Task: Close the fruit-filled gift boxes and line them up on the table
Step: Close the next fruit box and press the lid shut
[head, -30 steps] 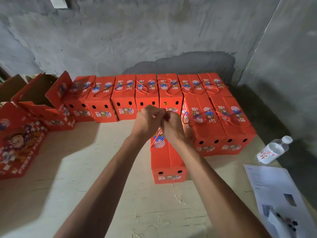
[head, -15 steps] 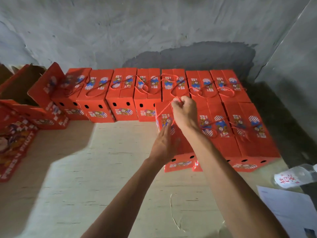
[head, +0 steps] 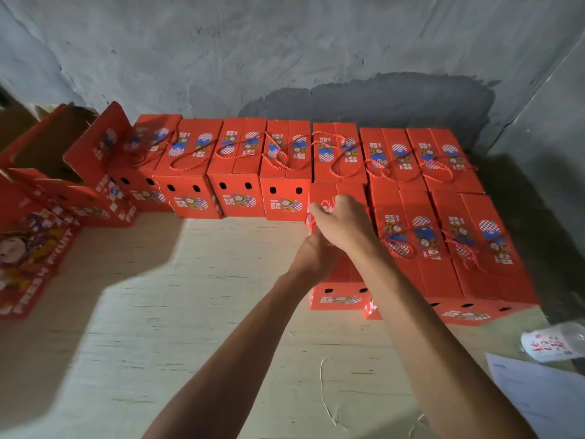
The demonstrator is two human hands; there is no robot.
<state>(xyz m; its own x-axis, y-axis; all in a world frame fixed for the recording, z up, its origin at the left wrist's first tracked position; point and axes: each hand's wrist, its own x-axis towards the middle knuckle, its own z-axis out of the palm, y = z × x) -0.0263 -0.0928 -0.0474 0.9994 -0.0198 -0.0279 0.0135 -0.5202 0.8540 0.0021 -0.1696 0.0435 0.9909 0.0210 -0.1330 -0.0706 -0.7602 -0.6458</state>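
My right hand (head: 343, 224) pinches the red cord handle (head: 316, 213) on a closed red gift box (head: 338, 299). My left hand (head: 313, 256) presses the box's side; I cannot tell its fingers' curl. The box stands beside two closed boxes (head: 468, 280), before a back row (head: 240, 172) on the desk (head: 190, 327). An open box (head: 60, 172) sits left; bottle (head: 552, 343) and paper (head: 544, 397) right.

water bottle (head: 552, 345), paper sheet (head: 544, 397), concrete wall (head: 285, 52)
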